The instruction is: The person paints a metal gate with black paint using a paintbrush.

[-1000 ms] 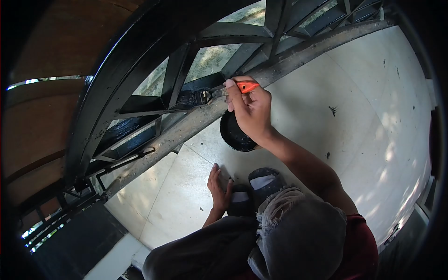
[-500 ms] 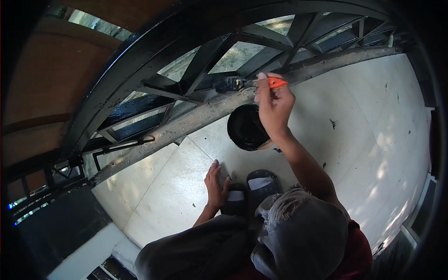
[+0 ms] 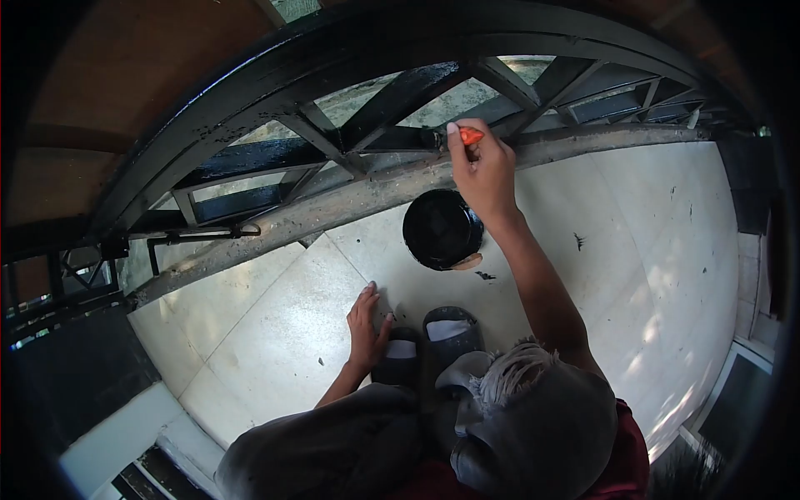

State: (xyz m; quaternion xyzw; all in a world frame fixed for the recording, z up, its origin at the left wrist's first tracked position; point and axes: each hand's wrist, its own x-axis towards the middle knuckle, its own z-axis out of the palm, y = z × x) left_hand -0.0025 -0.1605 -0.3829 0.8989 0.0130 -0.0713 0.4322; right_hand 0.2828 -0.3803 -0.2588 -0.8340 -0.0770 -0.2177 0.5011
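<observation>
Brush (image 3: 472, 136), one, orange handle, dark bristle end; head view. Location: forward of the person, at the lower edge of a black lattice frame (image 3: 408, 93), above the grey sill (image 3: 333, 206). Long axis: roughly crosswise to the person's forward line, bristle end to the left, handle end to the right. Bristle end dark against dark bars; contact with the frame cannot be told.

Right hand (image 3: 485, 173): pinching the brush by its handle, thumb on the near side, arm extended forward. Nearer hand by far; the brush lies at its fingertips.

Left hand (image 3: 365, 333): nothing in its grasp, fingers loosely extended forward, thumb apart; beside the left sandal (image 3: 395, 348), well apart from the brush, which lies forward and to the right of it. Contact with the floor (image 3: 642, 250) uncertain.

Container (image 3: 442, 230), round, dark inside, one: standing on the floor between the person's feet and the sill, just left of the right wrist, nearer the person than the brush. Tan patch at its near right rim.
</observation>
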